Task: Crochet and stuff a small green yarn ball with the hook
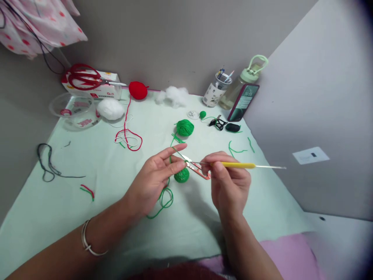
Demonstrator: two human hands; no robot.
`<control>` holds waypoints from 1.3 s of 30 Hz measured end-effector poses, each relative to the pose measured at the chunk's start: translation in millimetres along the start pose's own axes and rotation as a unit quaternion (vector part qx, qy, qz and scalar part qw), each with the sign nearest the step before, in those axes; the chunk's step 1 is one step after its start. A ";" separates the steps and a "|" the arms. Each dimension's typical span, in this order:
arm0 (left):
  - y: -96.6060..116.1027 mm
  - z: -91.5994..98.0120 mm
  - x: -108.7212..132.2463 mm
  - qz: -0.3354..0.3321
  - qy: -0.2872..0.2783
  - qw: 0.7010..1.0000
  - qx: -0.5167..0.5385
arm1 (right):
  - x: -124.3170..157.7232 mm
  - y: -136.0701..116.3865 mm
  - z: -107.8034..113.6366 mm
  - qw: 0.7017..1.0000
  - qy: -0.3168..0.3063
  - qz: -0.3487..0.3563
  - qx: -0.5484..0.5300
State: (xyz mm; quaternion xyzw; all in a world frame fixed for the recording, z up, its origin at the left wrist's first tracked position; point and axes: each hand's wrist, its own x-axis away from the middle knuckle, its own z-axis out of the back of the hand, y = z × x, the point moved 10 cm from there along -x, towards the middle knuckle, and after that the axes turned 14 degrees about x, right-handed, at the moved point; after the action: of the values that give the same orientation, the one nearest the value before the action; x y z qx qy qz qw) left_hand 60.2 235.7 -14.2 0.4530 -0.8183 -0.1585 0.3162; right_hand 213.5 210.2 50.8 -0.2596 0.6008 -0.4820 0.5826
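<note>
My right hand [231, 184] grips the yellow handle of a double-ended crochet hook [237, 165], its metal tip pointing left. At that tip, my left hand [147, 182] pinches green yarn [180, 153] between thumb and fingers, with the strand running over the raised index finger. Just below the left fingertips is a small round green crocheted piece [182, 175]; whether it hangs or rests on the table I cannot tell. Thread snips [205, 175] with orange handles lie behind the hook, partly hidden by my right hand. Beyond my hands sits a ball of green yarn [185, 127].
At the back left are a box [106, 91] with red scissors [84, 77], clear tubs [72, 107], white yarn [110, 109] and red yarn [138, 90]. Stuffing [175, 96], a pen cup [214, 93], a bottle [234, 91] and a phone [244, 103] stand along the back. Yarn scraps [89, 191] lie about.
</note>
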 end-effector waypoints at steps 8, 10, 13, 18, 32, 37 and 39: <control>-5.5 0.2 2.8 -0.023 -0.009 1.000 -0.009 | 11.5 -25.1 -20.3 0.976 -0.038 0.098 0.190; -9.2 1.9 2.0 -0.007 -0.008 1.000 0.008 | 20.8 -37.6 -25.5 0.938 -0.036 0.179 0.296; -15.4 2.7 -0.3 0.039 -0.011 0.999 0.034 | 19.4 -34.8 -19.5 0.942 -0.029 0.181 0.282; -1.6 4.8 -1.8 -0.002 0.002 1.000 -0.007 | -3.7 7.5 -1.5 0.999 -0.011 -0.036 0.010; -8.0 -6.1 1.4 0.038 -0.041 0.998 0.024 | -1.2 -3.6 6.7 0.998 0.018 0.007 0.053; -0.5 -6.9 2.8 -0.014 -0.043 0.998 -0.043 | -1.6 17.8 -10.2 0.995 -0.030 -0.083 -0.036; -4.1 -7.9 3.3 -0.014 -0.049 0.997 -0.050 | 3.5 16.8 -17.4 0.996 -0.041 -0.076 -0.025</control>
State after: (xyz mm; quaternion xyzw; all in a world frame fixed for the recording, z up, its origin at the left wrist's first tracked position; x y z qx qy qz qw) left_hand 66.8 230.9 -9.2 0.4400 -0.8175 -0.2257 0.2953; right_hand 200.5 218.7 31.9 -0.3388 0.5666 -0.4984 0.5619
